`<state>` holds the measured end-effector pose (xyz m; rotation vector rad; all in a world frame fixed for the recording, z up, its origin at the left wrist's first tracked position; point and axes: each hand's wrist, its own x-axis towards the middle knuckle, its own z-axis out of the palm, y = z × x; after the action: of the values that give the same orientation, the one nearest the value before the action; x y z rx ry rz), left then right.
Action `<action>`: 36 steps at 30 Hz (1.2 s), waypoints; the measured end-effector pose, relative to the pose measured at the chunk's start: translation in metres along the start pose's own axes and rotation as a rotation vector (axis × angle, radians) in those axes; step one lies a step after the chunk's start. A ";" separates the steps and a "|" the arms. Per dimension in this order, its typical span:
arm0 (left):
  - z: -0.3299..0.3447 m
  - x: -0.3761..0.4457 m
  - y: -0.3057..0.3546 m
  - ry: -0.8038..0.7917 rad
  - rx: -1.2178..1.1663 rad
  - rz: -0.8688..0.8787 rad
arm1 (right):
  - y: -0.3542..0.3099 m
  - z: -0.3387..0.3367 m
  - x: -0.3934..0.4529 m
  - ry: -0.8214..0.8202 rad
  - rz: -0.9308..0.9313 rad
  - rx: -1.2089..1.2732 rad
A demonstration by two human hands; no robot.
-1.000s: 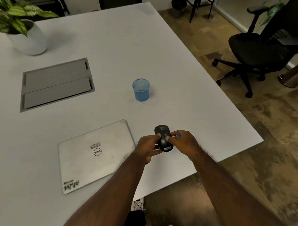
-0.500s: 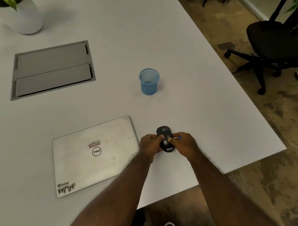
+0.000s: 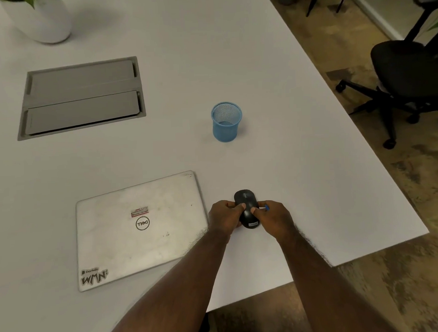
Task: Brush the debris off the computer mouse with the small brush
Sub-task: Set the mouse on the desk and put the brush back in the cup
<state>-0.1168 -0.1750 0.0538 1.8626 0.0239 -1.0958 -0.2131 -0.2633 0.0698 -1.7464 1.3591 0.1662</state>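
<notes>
A black computer mouse [image 3: 246, 207] sits near the front of the white table [image 3: 299, 163], just right of a laptop. My left hand [image 3: 224, 216] grips its left side with the thumb on top. My right hand [image 3: 273, 217] holds its right side, thumb pressed on the mouse's back. A small blue tip [image 3: 267, 208] sticks out of my right fist; it looks like the end of the small brush, whose bristles are hidden.
A closed silver laptop [image 3: 138, 230] lies left of the mouse. A blue mesh cup [image 3: 226, 122] stands behind it. A grey cable hatch [image 3: 81, 97] and a white plant pot [image 3: 41, 20] sit farther back. A black office chair [image 3: 408, 79] stands beyond the table's right edge.
The view has tipped down and closer to the table. Both hands keep hold of the mouse at about the same spot beside the laptop.
</notes>
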 end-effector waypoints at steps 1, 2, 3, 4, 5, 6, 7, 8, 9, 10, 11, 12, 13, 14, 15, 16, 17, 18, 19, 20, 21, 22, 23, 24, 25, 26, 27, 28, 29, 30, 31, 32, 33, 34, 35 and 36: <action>0.000 0.000 0.000 0.005 0.007 0.004 | 0.000 0.000 0.001 0.000 0.000 0.003; -0.001 0.001 0.000 0.015 0.026 0.009 | 0.001 0.000 0.001 -0.001 0.001 0.008; -0.001 0.002 -0.001 0.027 0.055 0.017 | 0.001 -0.001 0.001 0.003 0.010 0.015; -0.002 0.004 -0.002 0.037 0.084 0.024 | 0.001 -0.003 0.000 0.020 0.020 0.033; -0.003 0.006 -0.004 0.048 0.104 0.033 | 0.002 -0.005 0.001 0.045 0.034 0.054; -0.005 0.007 -0.005 0.058 0.124 0.044 | 0.003 -0.008 0.001 0.076 0.037 0.078; -0.007 0.006 -0.004 0.065 0.147 0.059 | 0.003 -0.013 0.002 0.105 0.044 0.103; -0.010 0.003 -0.003 0.068 0.165 0.079 | 0.004 -0.019 0.002 0.129 0.055 0.137; -0.014 -0.001 -0.001 0.072 0.180 0.103 | 0.005 -0.024 0.003 0.134 0.066 0.167; -0.019 -0.004 0.000 0.080 0.204 0.133 | 0.006 -0.030 0.002 0.125 0.069 0.196; -0.024 -0.006 0.000 0.099 0.243 0.167 | 0.007 -0.036 0.002 0.110 0.070 0.224; -0.030 -0.008 -0.001 0.127 0.288 0.206 | 0.006 -0.041 -0.001 0.092 0.054 0.256; -0.035 -0.009 -0.003 0.159 0.326 0.241 | 0.005 -0.046 -0.003 0.076 0.031 0.285; -0.041 -0.010 -0.004 0.188 0.349 0.270 | 0.003 -0.050 -0.007 0.065 0.004 0.310; -0.047 -0.011 -0.005 0.209 0.373 0.296 | 0.003 -0.055 -0.010 0.053 -0.019 0.325; -0.053 -0.011 -0.006 0.232 0.409 0.316 | 0.001 -0.060 -0.012 0.036 -0.040 0.333; -0.059 -0.012 -0.007 0.261 0.462 0.331 | 0.000 -0.065 -0.013 0.018 -0.056 0.329; -0.066 -0.012 -0.008 0.294 0.522 0.342 | -0.005 -0.071 -0.015 0.001 -0.068 0.317; -0.073 -0.013 -0.007 0.326 0.585 0.351 | -0.010 -0.076 -0.016 -0.013 -0.081 0.296; -0.080 -0.014 -0.008 0.350 0.658 0.362 | -0.017 -0.081 -0.017 -0.020 -0.104 0.276; -0.087 -0.014 -0.008 0.367 0.740 0.375 | -0.026 -0.085 -0.018 -0.017 -0.139 0.264; -0.094 -0.014 -0.008 0.378 0.813 0.386 | -0.035 -0.089 -0.018 -0.008 -0.190 0.262; -0.103 -0.013 -0.010 0.388 0.854 0.392 | -0.046 -0.092 -0.018 0.004 -0.242 0.266; -0.111 -0.012 -0.011 0.410 0.870 0.411 | -0.058 -0.094 -0.018 0.019 -0.287 0.266; -0.119 -0.009 -0.013 0.442 0.872 0.434 | -0.069 -0.096 -0.017 0.041 -0.317 0.264; -0.126 -0.005 -0.015 0.461 0.892 0.454 | -0.082 -0.097 -0.015 0.069 -0.339 0.261; -0.135 -0.002 -0.016 0.462 0.926 0.447 | -0.093 -0.097 -0.012 0.101 -0.356 0.261; -0.142 0.002 -0.017 0.456 0.958 0.422 | -0.106 -0.097 -0.008 0.129 -0.372 0.262; -0.149 0.007 -0.018 0.442 0.982 0.388 | -0.117 -0.096 -0.002 0.157 -0.389 0.266; -0.154 0.011 -0.020 0.428 1.004 0.353 | -0.128 -0.095 0.003 0.181 -0.408 0.270; -0.160 0.014 -0.021 0.415 1.024 0.331 | -0.138 -0.094 0.009 0.200 -0.427 0.276; -0.166 0.017 -0.022 0.415 1.045 0.335 | -0.148 -0.092 0.015 0.209 -0.443 0.290; -0.171 0.020 -0.024 0.406 1.065 0.341 | -0.157 -0.089 0.021 0.214 -0.456 0.312; -0.176 0.022 -0.024 0.397 1.085 0.342 | -0.165 -0.087 0.028 0.217 -0.468 0.334; -0.180 0.025 -0.025 0.392 1.106 0.339 | -0.171 -0.084 0.036 0.226 -0.486 0.346; -0.184 0.027 -0.026 0.399 1.127 0.340 | -0.177 -0.081 0.044 0.240 -0.502 0.344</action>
<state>0.0117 -0.0382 0.0453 2.8973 -0.7948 -0.4617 -0.0804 -0.3510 0.1907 -1.7845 0.9934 -0.5385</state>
